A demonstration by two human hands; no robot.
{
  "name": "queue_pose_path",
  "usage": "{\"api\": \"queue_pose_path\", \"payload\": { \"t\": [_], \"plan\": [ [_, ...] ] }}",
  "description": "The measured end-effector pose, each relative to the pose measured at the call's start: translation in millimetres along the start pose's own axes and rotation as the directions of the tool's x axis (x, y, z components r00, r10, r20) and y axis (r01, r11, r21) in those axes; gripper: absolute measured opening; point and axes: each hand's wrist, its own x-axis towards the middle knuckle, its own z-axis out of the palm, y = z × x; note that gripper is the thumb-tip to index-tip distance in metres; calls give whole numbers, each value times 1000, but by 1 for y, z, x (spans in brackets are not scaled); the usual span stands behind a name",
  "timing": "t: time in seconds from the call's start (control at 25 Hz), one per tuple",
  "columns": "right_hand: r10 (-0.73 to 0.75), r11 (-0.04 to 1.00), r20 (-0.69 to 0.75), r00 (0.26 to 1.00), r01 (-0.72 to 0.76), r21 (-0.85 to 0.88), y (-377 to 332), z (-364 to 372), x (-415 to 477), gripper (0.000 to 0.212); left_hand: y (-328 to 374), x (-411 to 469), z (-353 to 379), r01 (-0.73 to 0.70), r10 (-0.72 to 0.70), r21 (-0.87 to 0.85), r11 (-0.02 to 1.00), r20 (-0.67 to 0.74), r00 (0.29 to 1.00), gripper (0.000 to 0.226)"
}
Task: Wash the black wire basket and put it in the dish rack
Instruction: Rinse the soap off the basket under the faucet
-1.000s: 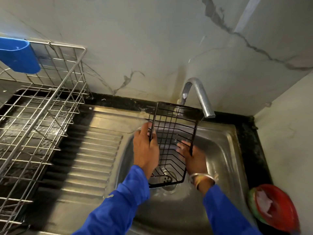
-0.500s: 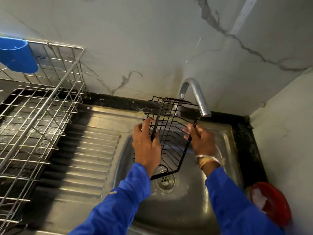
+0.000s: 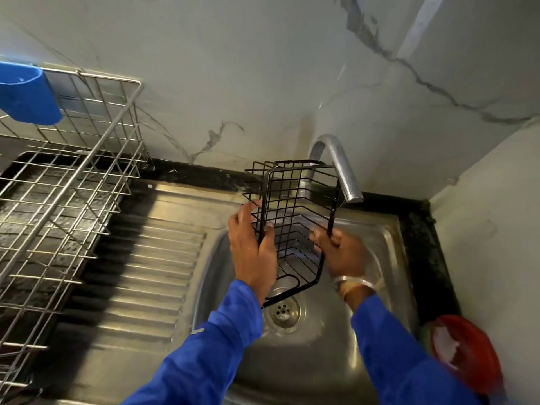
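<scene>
Basket (image 3: 292,220) held over the sink (image 3: 380,235) bowl, beneath the tap (image 3: 339,168), tilted on end. Left hand (image 3: 252,247) closed around its left rim wire; right hand (image 3: 340,252) pinching its right rim wire. Rack (image 3: 67,182) stands at the sink's left end, well apart.

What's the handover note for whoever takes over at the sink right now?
Left hand: gripping the left edge of the black wire basket.
Right hand: gripping its right edge.
Basket: held tilted over the sink basin, above the drain, just under the tap spout. No running water visible.
Dish rack: on the left past the drainboard, basket not in it.
Done: cannot tell how far washing got.
Left: finish washing, move basket to rack.
</scene>
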Motion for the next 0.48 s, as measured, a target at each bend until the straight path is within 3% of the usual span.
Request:
{"api": "queue_pose_path", "payload": {
  "t": [0.12,0.2,0.28,0.4,0.48],
  "plan": [
    [-1,972,139,990,34,-233,42,7,-37,9,2,4,-4,-30,30,-12,999,-13,999,46],
    [-29,956,181,983,81,-283,37,2,-29,8,0,5,-6,-22,22,8,1000,12,1000,49],
    [-50,974,87,995,68,-218,15,-4,1,12,-5,2,-5,10,-12,46,999,59,998,55],
    [-13,998,-160,987,22,59,-17,-13,54,29,-9,-15,-1,-18,17,6,1000,134,991,58],
    [36,986,-224,974,2,165,-22,-7,53,27,-7,-20,4,-10,14,-28,1000,114,993,54]
  ]
}}
